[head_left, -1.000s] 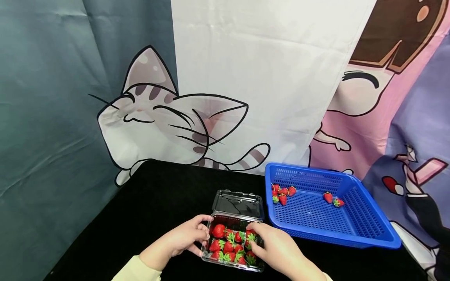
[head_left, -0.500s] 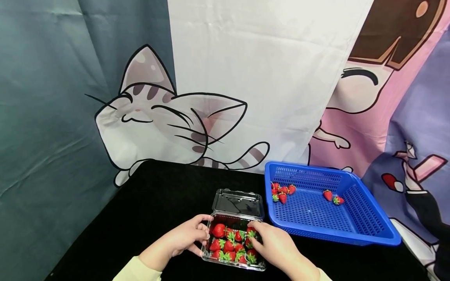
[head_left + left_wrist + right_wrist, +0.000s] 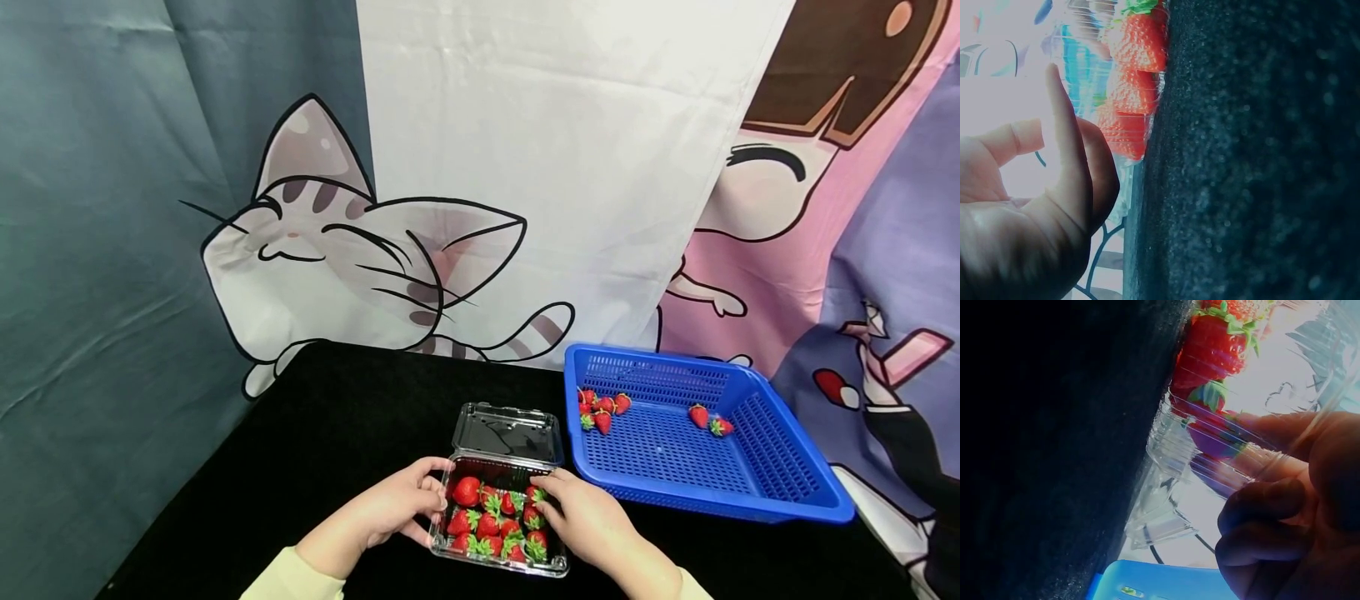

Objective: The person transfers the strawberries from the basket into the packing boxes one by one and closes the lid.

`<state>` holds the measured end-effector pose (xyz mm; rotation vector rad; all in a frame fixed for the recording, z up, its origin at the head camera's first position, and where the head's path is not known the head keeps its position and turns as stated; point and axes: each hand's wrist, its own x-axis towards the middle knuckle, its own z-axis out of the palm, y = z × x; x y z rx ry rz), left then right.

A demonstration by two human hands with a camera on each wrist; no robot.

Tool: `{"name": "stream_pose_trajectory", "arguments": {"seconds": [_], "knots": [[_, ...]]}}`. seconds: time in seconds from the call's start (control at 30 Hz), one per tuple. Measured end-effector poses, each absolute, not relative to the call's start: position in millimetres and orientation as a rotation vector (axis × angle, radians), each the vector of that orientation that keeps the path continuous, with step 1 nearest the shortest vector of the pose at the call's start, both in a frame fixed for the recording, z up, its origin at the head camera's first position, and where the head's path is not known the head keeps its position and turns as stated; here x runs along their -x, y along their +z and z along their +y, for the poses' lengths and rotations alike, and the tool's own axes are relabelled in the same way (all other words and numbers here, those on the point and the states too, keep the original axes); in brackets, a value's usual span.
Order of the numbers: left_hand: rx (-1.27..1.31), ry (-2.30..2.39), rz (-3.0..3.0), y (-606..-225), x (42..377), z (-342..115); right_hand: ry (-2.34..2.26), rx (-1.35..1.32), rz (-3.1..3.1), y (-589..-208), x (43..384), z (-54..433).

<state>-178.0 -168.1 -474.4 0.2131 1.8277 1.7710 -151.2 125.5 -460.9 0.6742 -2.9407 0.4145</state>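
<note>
A clear plastic clamshell box (image 3: 551,572) lies with its lid (image 3: 504,433) folded back, away from me. Rows of red strawberries (image 3: 487,525) with green leaves fill most of it. My left hand (image 3: 397,504) holds the box's left side, one finger reaching to the far corner of the rim. Inside the right end, my right hand (image 3: 596,525) pinches a strawberry (image 3: 535,493) between thumb and forefinger. Through the clear wall in the right wrist view, those fingertips meet a strawberry (image 3: 1213,437), while the other fingers curl outside the box.
A blue plastic basket (image 3: 705,504) stands to the right, close to the box. Several strawberries (image 3: 603,406) lie at its left end and two strawberries (image 3: 710,421) near its right end. Black cloth (image 3: 352,408) covers the table, and a printed curtain (image 3: 480,125) hangs behind.
My right hand has shifted slightly right, its thumb drawing back and showing more of the strawberries at that end. The box's right end has edged slightly right. My left hand stays in place.
</note>
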Motion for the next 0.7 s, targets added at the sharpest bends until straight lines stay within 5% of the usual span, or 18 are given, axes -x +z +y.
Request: {"name": "stream_pose_trajectory", "arguments": {"seconds": [0.7], "knots": [[-0.212, 1.771, 1.832, -474.0, 177.4, -166.4, 0.424, -0.711, -2.884, -462.0, 151.0, 126.0]]}}
